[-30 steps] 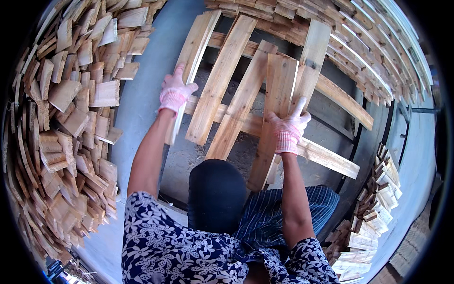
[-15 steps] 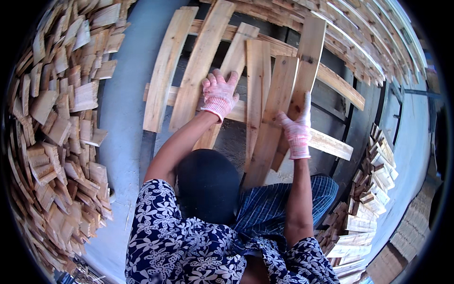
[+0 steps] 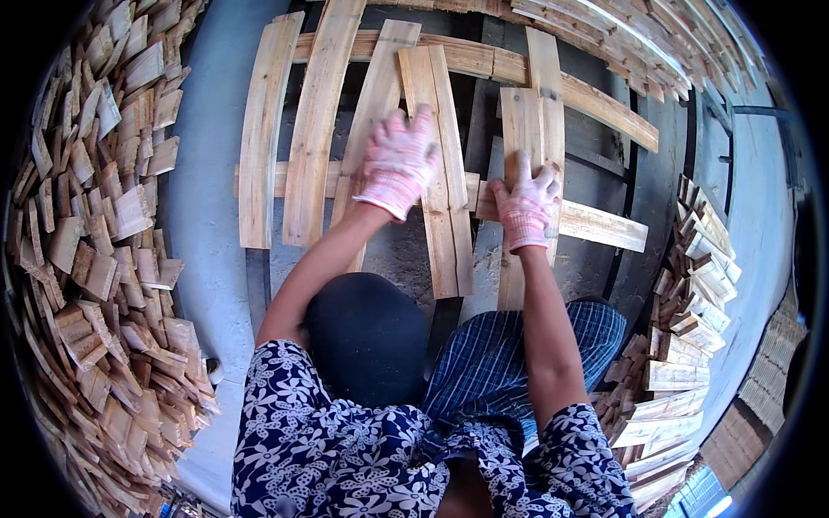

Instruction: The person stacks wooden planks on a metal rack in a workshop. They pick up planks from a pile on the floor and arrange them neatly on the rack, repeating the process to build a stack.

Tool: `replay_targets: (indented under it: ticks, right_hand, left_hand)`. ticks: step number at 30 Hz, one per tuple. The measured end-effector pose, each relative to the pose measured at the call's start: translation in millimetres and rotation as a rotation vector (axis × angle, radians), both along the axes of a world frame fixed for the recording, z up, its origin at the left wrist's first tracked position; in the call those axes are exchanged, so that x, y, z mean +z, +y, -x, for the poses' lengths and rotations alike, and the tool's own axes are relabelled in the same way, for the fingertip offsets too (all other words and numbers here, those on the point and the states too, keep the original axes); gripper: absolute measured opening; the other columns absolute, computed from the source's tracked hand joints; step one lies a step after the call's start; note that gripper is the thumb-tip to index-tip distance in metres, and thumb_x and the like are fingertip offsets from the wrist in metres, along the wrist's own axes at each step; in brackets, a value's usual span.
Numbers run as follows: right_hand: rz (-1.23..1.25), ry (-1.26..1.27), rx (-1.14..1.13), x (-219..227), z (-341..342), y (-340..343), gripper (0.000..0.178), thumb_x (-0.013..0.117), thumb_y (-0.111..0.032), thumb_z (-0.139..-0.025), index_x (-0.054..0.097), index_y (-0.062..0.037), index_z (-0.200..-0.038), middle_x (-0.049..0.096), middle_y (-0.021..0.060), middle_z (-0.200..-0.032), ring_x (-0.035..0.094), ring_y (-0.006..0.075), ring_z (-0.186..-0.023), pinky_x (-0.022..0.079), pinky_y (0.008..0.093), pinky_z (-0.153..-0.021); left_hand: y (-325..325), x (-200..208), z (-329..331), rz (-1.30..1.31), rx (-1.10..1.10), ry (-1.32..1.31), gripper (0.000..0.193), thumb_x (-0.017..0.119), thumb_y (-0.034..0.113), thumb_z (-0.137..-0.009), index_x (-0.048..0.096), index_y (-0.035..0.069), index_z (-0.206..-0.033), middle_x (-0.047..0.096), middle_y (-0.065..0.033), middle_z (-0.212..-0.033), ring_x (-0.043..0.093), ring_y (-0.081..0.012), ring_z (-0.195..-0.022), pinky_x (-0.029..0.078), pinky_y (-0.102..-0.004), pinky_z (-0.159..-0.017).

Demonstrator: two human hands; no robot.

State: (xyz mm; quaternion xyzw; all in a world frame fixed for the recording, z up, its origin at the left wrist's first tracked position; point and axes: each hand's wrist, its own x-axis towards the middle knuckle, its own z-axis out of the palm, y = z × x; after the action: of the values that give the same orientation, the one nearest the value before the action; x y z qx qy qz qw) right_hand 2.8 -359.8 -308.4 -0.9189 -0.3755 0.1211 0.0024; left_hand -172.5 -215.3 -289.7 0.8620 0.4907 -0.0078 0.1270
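My left hand [image 3: 397, 166], in a pink-and-white knit glove, lies over a slanted plank [image 3: 384, 78] and the edge of another plank [image 3: 447, 237] beside it; its fingers are apart and slightly blurred. My right hand [image 3: 525, 207], gloved alike, rests with spread fingers on a shorter plank [image 3: 521, 116] that lies against a longer plank [image 3: 544, 60]. Farther left, two more planks [image 3: 266, 129] [image 3: 321, 129] stand side by side with a gap. All these planks lie across a far slat [image 3: 604, 102] and a near slat [image 3: 604, 226].
A large heap of wood pieces [image 3: 95, 285] fills the left side. Stacked long boards [image 3: 639, 43] lie at the far right, and a row of short pieces [image 3: 678, 380] runs down the near right. A dark round object [image 3: 367, 341] is between my arms.
The plank right of my left hand has shifted left and turned. The two planks under my right hand now lie straighter, with a wider gap to their left. The left hand's fingers have moved right.
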Motion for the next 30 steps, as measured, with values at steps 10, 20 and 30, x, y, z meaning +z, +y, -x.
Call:
replay_targets:
  ticks: [10, 20, 30]
  right_hand:
    - [-0.235, -0.048, -0.108, 56, -43, 44, 0.07, 0.078, -0.044, -0.08, 0.051, -0.0296, -0.143, 0.052, 0.0224, -0.133, 0.053, 0.0435, -0.123, 0.046, 0.0533, -0.102]
    - [-0.045, 0.204, -0.199, 5, -86, 51, 0.101, 0.078, -0.033, -0.081, 0.021, -0.0312, -0.164, 0.044, 0.029, -0.141, 0.054, 0.0491, -0.126, 0.05, 0.0503, -0.104]
    - [-0.322, 0.523, -0.124, 67, 53, 114, 0.11, 0.085, -0.04, -0.077, 0.02, -0.0257, -0.165, 0.048, 0.0335, -0.134, 0.062, 0.0489, -0.115, 0.055, 0.0504, -0.095]
  left_hand:
    - [-54, -35, -47, 0.122, 0.134, -0.123, 0.1, 0.079, 0.047, -0.078, 0.026, 0.023, -0.16, 0.016, -0.0359, -0.16, 0.03, -0.0566, -0.143, 0.028, -0.0585, -0.119]
    - [42, 80, 56, 0.002, 0.144, -0.536, 0.094, 0.084, 0.034, -0.072, 0.042, 0.02, -0.155, 0.027, -0.0285, -0.159, 0.039, -0.048, -0.142, 0.041, -0.05, -0.116]
    - [96, 25, 135, 0.065, 0.244, -0.059, 0.101, 0.08, 0.032, -0.076, 0.028, 0.027, -0.163, 0.018, -0.027, -0.165, 0.029, -0.0499, -0.15, 0.034, -0.0511, -0.121]
